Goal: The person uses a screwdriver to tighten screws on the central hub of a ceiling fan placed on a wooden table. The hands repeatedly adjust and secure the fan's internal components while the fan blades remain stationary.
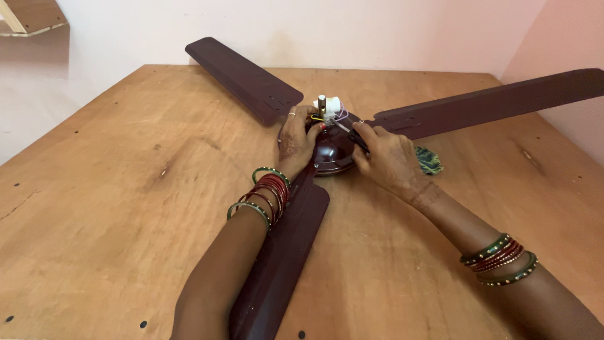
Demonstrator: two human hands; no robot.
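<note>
A dark maroon ceiling fan lies on a wooden table (113,189), with its round motor housing (332,151) in the middle and three blades spreading out. My left hand (297,141) rests on the left side of the housing, fingers curled against it near the white terminal block and wires (328,108). My right hand (387,160) grips a dark slim tool (352,135), its tip pointing toward the top of the housing. Both wrists wear red and green bangles.
One blade (242,79) reaches to the back left, another (491,101) to the right, the third (280,258) toward me under my left forearm. A small green patterned thing (430,160) lies beside my right hand. Walls stand close behind and to the right.
</note>
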